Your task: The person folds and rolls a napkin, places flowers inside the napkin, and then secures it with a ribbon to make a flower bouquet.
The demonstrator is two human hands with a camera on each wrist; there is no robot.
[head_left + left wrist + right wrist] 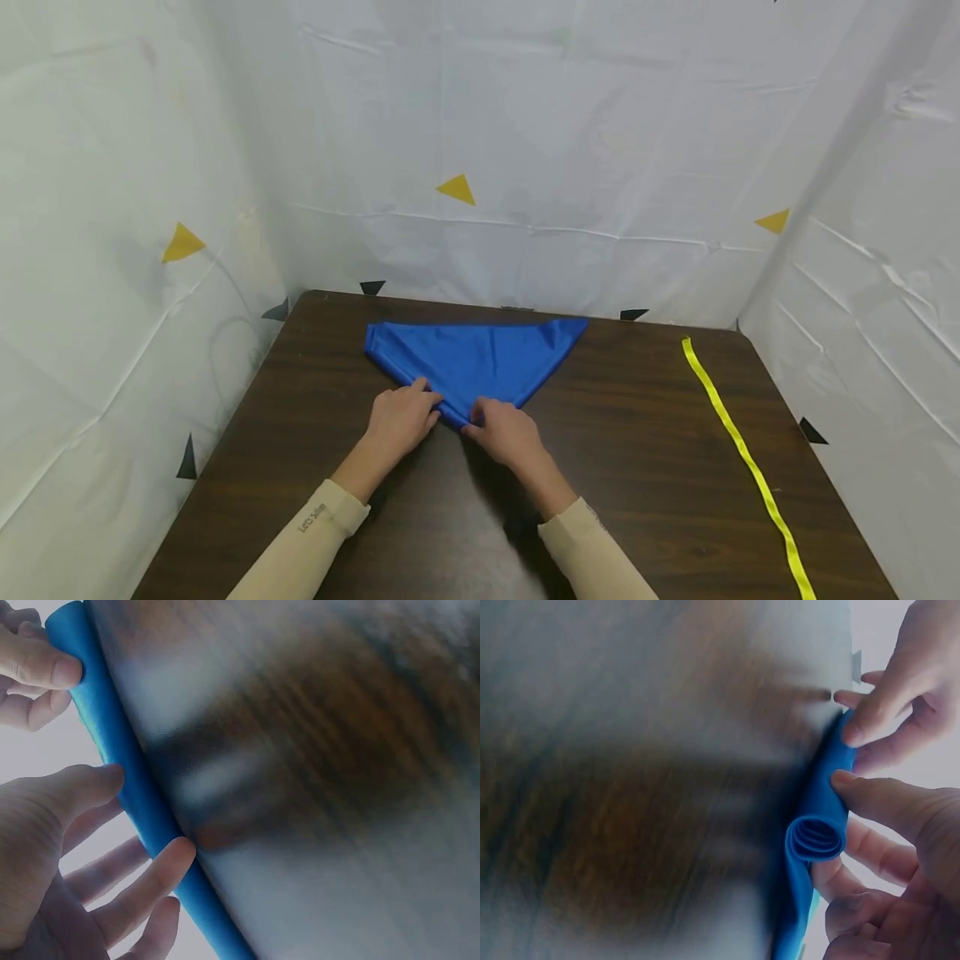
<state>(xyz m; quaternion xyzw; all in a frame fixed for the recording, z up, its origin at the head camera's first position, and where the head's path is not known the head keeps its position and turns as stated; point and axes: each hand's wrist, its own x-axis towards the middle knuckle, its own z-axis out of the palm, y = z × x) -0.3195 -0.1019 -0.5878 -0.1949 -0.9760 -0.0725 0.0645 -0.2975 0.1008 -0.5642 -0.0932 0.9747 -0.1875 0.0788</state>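
Note:
A shiny blue cloth (472, 354) lies folded in a wide, triangle-like shape on the brown table. Its lower left edge is rolled into a tube, whose spiral end (815, 838) shows in the right wrist view. My left hand (402, 417) holds that roll partway along, thumb on one side and fingers around the other. Beside it my right hand (507, 431) pinches the roll by its near end, at the cloth's lowest corner. In the left wrist view the blue roll (124, 742) runs between the left thumb and fingers.
A yellow ribbon (738, 442) stretches lengthwise along the right side of the brown table (622, 492). White sheeting (525, 125) hangs around the back and both sides, with yellow and black triangle markers on it.

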